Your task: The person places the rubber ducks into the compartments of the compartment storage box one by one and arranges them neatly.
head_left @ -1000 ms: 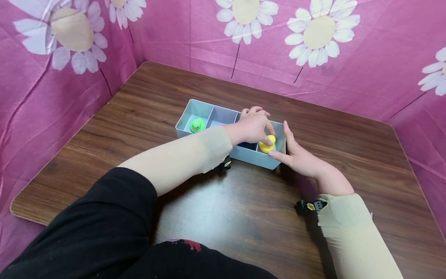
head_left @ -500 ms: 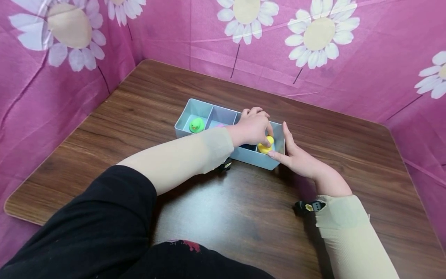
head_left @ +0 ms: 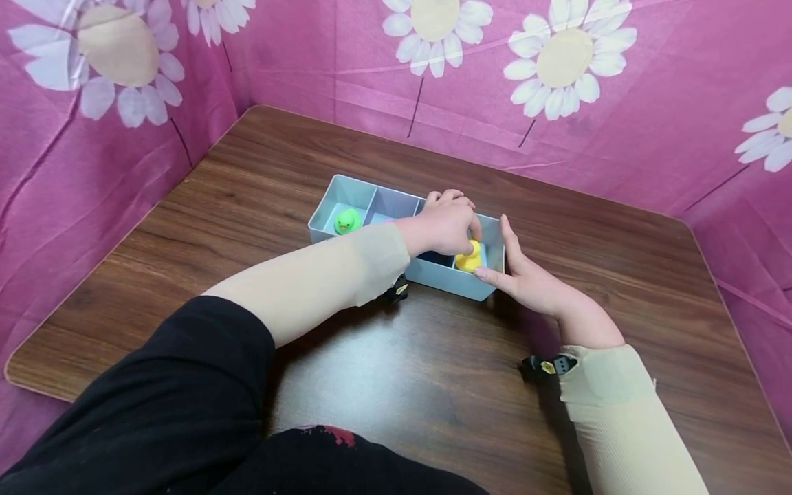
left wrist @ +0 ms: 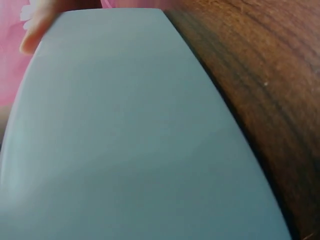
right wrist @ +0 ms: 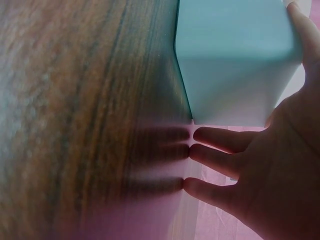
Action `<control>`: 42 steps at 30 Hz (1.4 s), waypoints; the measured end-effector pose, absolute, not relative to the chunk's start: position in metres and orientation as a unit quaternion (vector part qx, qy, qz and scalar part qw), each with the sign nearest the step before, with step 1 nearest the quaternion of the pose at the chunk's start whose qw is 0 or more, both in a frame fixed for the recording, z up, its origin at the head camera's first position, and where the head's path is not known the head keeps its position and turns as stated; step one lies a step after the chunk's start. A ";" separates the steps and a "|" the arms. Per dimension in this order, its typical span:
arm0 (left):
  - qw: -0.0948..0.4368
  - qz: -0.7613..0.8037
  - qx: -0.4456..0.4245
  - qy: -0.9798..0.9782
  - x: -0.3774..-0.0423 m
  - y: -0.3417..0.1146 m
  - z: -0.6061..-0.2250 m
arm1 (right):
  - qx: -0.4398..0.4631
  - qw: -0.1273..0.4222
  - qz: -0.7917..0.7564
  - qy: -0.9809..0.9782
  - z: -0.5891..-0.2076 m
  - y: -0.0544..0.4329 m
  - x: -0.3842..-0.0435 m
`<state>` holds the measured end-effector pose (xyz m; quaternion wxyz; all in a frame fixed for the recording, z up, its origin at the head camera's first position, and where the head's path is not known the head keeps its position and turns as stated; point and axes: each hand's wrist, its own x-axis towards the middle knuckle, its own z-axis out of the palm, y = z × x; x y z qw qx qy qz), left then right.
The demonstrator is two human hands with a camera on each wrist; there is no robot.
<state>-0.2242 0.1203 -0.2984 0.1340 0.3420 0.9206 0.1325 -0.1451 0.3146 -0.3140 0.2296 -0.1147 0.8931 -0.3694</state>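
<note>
A light blue divided box [head_left: 433,275] lies on the table in the head view. My left hand [head_left: 444,225] reaches over it into the right-end compartment and pinches the head of a yellow rubber duck [head_left: 468,258] between thumb and forefinger. The duck sits low in that compartment, partly covered by the fingers. My right hand [head_left: 532,278] holds the box's right end, thumb over the front rim and forefinger along the end wall. In the right wrist view, its other fingers [right wrist: 215,137] point down at the table. The box's front wall [left wrist: 135,120] fills most of the left wrist view.
A green rubber duck [head_left: 348,221] sits in the left-end compartment. Something pink shows slightly in the compartment beside it, mostly hidden by my left arm [head_left: 334,275]. Wood-grain table [head_left: 371,385] surrounds the box, with a pink flowered cloth [head_left: 470,117] behind.
The yellow duck has shifted slightly left and turned a little under my left fingers, so more of it shows. My right hand stays at the box's end.
</note>
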 end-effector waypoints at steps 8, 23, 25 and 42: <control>0.124 0.127 0.339 0.924 -0.222 0.118 -0.293 | -0.119 0.219 -0.364 0.898 -0.312 0.314 -0.143; 0.181 0.164 0.350 0.904 -0.226 0.116 -0.290 | -0.113 0.224 -0.360 0.899 -0.314 0.315 -0.144; 0.190 0.162 0.352 0.902 -0.226 0.117 -0.291 | -0.112 0.223 -0.360 0.899 -0.314 0.314 -0.144; 0.156 0.159 0.337 0.915 -0.222 0.116 -0.290 | -0.116 0.215 -0.366 0.898 -0.313 0.313 -0.143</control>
